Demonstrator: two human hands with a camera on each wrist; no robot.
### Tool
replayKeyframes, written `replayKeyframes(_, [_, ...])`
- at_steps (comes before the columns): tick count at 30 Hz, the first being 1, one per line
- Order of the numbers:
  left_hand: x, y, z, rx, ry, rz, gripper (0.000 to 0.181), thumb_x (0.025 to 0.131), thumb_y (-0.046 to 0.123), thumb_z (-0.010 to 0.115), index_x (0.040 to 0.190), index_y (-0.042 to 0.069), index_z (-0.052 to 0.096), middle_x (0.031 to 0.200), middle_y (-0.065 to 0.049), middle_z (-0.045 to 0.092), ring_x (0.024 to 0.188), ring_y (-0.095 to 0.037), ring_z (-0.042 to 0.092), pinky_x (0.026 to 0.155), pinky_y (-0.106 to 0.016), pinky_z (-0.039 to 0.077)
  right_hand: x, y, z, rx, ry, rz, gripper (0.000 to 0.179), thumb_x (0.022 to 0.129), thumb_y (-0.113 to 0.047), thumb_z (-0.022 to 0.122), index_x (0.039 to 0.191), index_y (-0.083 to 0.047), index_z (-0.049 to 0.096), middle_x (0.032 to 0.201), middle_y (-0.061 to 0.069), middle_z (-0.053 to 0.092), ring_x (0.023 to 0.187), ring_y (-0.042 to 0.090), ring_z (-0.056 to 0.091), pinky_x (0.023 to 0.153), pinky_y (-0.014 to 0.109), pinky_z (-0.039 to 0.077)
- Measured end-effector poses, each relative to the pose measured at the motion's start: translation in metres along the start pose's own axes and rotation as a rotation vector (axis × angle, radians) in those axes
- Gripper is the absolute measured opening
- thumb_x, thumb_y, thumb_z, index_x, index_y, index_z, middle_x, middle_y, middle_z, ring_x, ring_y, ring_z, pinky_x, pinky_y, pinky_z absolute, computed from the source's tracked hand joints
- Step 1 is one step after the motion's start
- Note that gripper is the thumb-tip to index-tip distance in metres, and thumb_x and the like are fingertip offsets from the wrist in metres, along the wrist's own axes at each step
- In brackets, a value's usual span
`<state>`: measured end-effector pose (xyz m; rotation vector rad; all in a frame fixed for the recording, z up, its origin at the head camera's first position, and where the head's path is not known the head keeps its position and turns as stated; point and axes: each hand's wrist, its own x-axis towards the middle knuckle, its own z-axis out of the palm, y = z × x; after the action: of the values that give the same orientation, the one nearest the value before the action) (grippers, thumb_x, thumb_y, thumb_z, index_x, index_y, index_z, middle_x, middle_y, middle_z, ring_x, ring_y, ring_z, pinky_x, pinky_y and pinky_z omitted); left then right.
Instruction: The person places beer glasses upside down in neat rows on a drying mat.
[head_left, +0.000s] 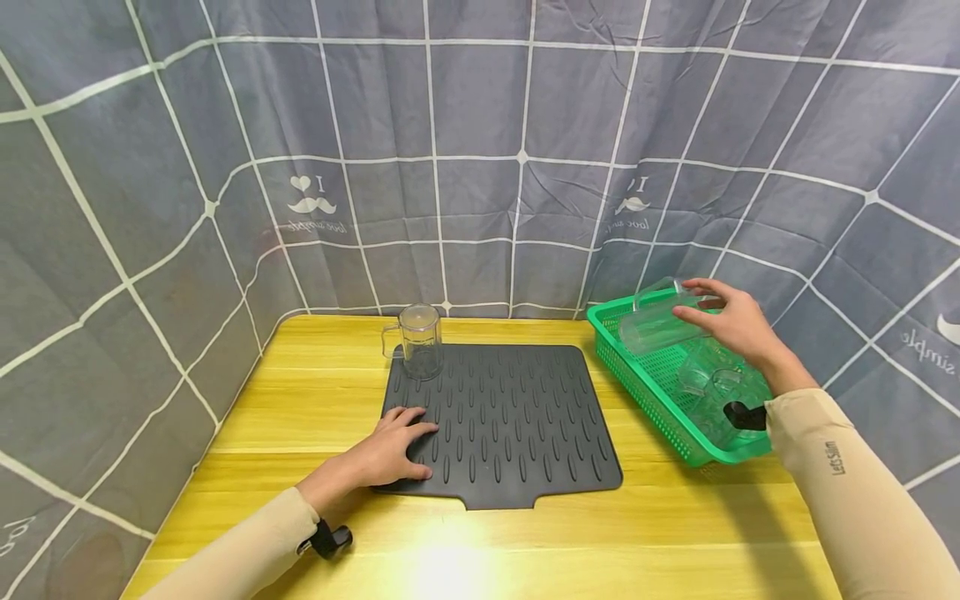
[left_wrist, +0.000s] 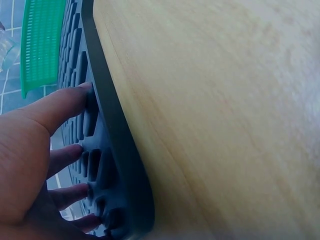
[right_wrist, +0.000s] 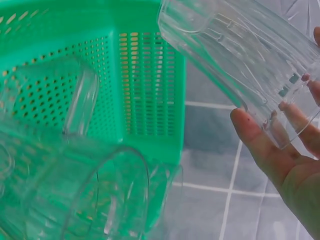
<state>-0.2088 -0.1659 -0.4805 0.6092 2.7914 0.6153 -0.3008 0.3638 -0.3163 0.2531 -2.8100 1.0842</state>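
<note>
My right hand (head_left: 731, 321) grips a clear mug (head_left: 658, 325) by one end, tilted nearly on its side above the green basket (head_left: 647, 396). In the right wrist view the fingers and thumb hold the mug (right_wrist: 245, 55) near its rim. More clear mugs (right_wrist: 75, 185) lie in the basket below. My left hand (head_left: 390, 450) rests with spread fingers on the left edge of the black ribbed mat (head_left: 517, 417); its fingertips touch the ribs in the left wrist view. Another clear mug (head_left: 422, 343) stands upright on the mat's back left corner, handle to the left.
The mat and basket sit on a yellow wood-grain table (head_left: 315, 375). A grey curtain (head_left: 480, 200) with white grid lines surrounds the table at the back and sides. The basket stands at the right, close to the curtain.
</note>
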Motion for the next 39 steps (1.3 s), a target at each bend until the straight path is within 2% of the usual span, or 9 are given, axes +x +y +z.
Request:
replayKeyframes(2, [0.0,0.0,0.0,0.001,-0.004,-0.005,0.069,0.084,0.04,0.082,0.145,0.019,0.056,0.161,-0.015,0.033,0.148,-0.044,0.022,0.114,-0.066,0.028,-0.001,-0.001,0.002,0.044,-0.003,0.003,0.066,0.095,-0.045,0.068,0.149,-0.014,0.048,0.147,0.017,0.047,0.124,0.026,0.051,0.072,0.024,0.057])
replayKeyframes(5, [0.001,-0.001,0.001,0.005,-0.004,-0.009,0.069,0.084,0.041,0.081,0.145,0.02,0.056,0.161,-0.014,0.032,0.149,-0.043,0.022,0.114,-0.065,0.028,-0.001,-0.003,0.006,0.09,0.003,-0.004,0.064,0.096,-0.043,0.068,0.149,-0.015,0.048,0.145,0.014,0.047,0.112,0.009,0.052,0.073,0.025,0.058])
replayKeyframes(8, [0.002,-0.001,0.001,0.01,0.0,-0.009,0.068,0.084,0.041,0.081,0.145,0.021,0.057,0.161,-0.014,0.033,0.148,-0.043,0.022,0.114,-0.065,0.029,-0.002,-0.005,0.011,0.12,0.011,-0.021,0.061,0.096,-0.04,0.068,0.148,-0.015,0.049,0.142,0.012,0.049,0.106,0.001,0.052,0.073,0.024,0.058])
replayKeyframes(12, [0.001,0.0,0.0,0.02,0.002,-0.009,0.068,0.084,0.041,0.081,0.144,0.02,0.057,0.161,-0.014,0.034,0.148,-0.044,0.023,0.114,-0.065,0.029,-0.002,-0.009,0.018,0.162,0.016,-0.032,0.06,0.096,-0.036,0.07,0.147,-0.013,0.05,0.139,0.01,0.05,0.107,0.0,0.052,0.073,0.023,0.057])
replayKeyframes(19, [0.001,0.001,-0.002,0.062,0.01,-0.001,0.068,0.084,0.043,0.081,0.144,0.02,0.058,0.159,-0.014,0.036,0.147,-0.042,0.027,0.114,-0.062,0.032,-0.006,-0.015,0.03,0.217,0.011,-0.053,0.056,0.097,-0.034,0.069,0.146,-0.015,0.052,0.143,0.015,0.05,0.108,0.004,0.054,0.073,0.022,0.055])
replayKeyframes(25, [0.001,0.002,-0.002,0.101,0.011,0.011,0.068,0.084,0.046,0.08,0.143,0.021,0.058,0.158,-0.014,0.038,0.145,-0.04,0.031,0.113,-0.06,0.034,-0.007,-0.018,0.041,0.3,-0.007,-0.052,0.056,0.098,-0.031,0.067,0.148,-0.013,0.05,0.144,0.014,0.047,0.105,0.001,0.058,0.074,0.023,0.056])
replayKeyframes(30, [0.001,0.003,-0.003,0.111,0.015,0.014,0.067,0.083,0.046,0.081,0.142,0.02,0.059,0.157,-0.015,0.039,0.144,-0.041,0.032,0.114,-0.06,0.032,-0.008,-0.017,0.049,0.373,-0.013,-0.041,0.058,0.099,-0.031,0.067,0.15,-0.012,0.047,0.138,0.005,0.049,0.104,0.001,0.06,0.075,0.024,0.056])
replayKeyframes(39, [0.003,0.003,-0.004,0.139,0.011,0.029,0.067,0.085,0.048,0.079,0.142,0.019,0.059,0.157,-0.016,0.039,0.144,-0.04,0.033,0.114,-0.06,0.032,-0.013,-0.017,0.067,0.494,-0.011,-0.014,0.051,0.099,-0.03,0.066,0.146,-0.02,0.051,0.13,-0.008,0.051,0.109,0.004,0.059,0.078,0.024,0.058])
